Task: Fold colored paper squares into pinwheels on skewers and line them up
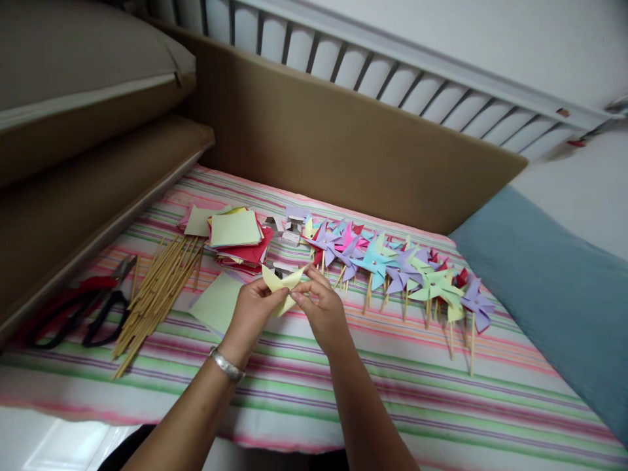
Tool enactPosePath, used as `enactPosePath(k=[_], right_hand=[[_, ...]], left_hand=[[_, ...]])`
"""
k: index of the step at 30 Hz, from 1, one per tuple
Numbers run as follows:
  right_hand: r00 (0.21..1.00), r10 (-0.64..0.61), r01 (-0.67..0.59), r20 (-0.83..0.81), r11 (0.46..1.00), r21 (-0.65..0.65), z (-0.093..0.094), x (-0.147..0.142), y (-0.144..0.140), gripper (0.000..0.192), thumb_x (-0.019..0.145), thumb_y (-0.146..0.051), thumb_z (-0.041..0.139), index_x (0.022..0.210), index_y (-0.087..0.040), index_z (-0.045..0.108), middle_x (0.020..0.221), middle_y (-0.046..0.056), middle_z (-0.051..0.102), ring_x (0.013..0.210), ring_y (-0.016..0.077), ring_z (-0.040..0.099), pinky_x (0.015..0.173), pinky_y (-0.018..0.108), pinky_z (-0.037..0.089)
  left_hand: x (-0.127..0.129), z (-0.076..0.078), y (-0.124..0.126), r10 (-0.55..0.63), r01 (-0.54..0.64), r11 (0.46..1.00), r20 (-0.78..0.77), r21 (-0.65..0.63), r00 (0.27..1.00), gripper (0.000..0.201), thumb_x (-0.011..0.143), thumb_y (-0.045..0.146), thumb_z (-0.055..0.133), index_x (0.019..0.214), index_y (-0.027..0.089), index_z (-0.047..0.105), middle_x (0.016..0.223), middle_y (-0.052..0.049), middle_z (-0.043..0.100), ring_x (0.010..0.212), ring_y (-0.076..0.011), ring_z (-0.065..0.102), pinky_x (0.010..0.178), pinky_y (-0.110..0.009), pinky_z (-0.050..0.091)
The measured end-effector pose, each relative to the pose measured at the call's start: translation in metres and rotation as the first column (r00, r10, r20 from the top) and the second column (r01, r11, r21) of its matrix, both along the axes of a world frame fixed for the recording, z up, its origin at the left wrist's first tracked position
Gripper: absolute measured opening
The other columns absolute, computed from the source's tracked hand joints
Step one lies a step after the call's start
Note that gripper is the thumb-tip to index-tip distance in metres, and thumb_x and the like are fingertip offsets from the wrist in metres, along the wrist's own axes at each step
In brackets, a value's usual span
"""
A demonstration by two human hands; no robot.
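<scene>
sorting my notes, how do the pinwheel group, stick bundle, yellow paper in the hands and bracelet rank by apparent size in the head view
Largest to smallest:
1. pinwheel group
2. stick bundle
3. yellow paper, judged by what shows, since fingers cover part
4. bracelet

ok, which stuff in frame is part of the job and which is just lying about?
Likely part of the job:
yellow paper, in left hand and right hand
stacked paper squares
wooden sticks
pinwheels
scissors
small boxes, contents unclear

Probably just there:
stacked cushions
brown panel
blue surface
</scene>
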State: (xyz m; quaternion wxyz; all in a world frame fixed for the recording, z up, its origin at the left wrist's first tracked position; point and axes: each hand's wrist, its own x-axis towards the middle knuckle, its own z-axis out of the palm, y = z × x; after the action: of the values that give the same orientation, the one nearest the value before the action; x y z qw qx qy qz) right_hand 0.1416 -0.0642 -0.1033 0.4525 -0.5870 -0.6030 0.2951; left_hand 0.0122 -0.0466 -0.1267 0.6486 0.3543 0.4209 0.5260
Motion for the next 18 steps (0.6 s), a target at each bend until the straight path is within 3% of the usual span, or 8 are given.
enactPosePath(k=[3, 7, 14, 18], right_hand=[[0.998, -0.013, 0.011, -0.062, 1.000, -0.027, 0.004, -0.002, 0.000, 0.006, 0.068, -0.026, 0.063, 0.065, -0.021, 0.064, 0.103, 0.007, 0.064, 0.115, 0.0259, 0.049, 0.099, 0.041, 0.032], [0.986, -0.028, 0.012, -0.167, 0.995, -0.094, 0.008, -0.005, -0.002, 0.007, 0.067, -0.027, 0.062, 0.065, -0.020, 0.061, 0.078, 0.003, 0.065, 0.088, 0.0220, 0.058, 0.082, 0.035, 0.042], [0.972, -0.059, 0.029, -0.228, 0.991, -0.132, -0.002, 0.000, -0.001, 0.009, 0.066, -0.028, 0.064, 0.066, -0.020, 0.061, 0.067, 0.000, 0.062, 0.070, 0.0169, 0.055, 0.068, 0.029, 0.043], [0.954, -0.064, 0.016, -0.293, 0.987, -0.163, -0.005, 0.001, -0.002, 0.012, 0.064, -0.029, 0.066, 0.065, -0.019, 0.061, 0.062, -0.001, 0.059, 0.062, 0.0143, 0.051, 0.061, 0.027, 0.042]], left_hand=[[0.001, -0.002, 0.001, 0.016, -0.014, 0.999, -0.057, 0.032, 0.998, 0.016, 0.062, 0.024, 0.072, 0.075, 0.015, 0.072, 0.070, -0.001, 0.069, 0.063, -0.0128, 0.057, 0.062, -0.023, 0.042], [0.000, 0.000, 0.000, -0.001, 0.007, 0.998, -0.099, 0.067, 0.995, 0.015, 0.064, 0.025, 0.070, 0.077, 0.016, 0.072, 0.072, -0.001, 0.069, 0.064, -0.0127, 0.057, 0.062, -0.023, 0.042], [-0.005, 0.012, -0.003, -0.137, 0.137, 0.990, 0.020, -0.018, 0.990, 0.023, 0.060, 0.025, 0.076, 0.079, 0.014, 0.072, 0.071, -0.002, 0.070, 0.061, -0.0119, 0.059, 0.058, -0.021, 0.043], [-0.006, 0.013, -0.002, -0.152, 0.158, 0.985, 0.093, -0.064, 0.984, 0.026, 0.056, 0.025, 0.078, 0.079, 0.015, 0.072, 0.070, -0.002, 0.071, 0.059, -0.0112, 0.059, 0.057, -0.021, 0.043]])
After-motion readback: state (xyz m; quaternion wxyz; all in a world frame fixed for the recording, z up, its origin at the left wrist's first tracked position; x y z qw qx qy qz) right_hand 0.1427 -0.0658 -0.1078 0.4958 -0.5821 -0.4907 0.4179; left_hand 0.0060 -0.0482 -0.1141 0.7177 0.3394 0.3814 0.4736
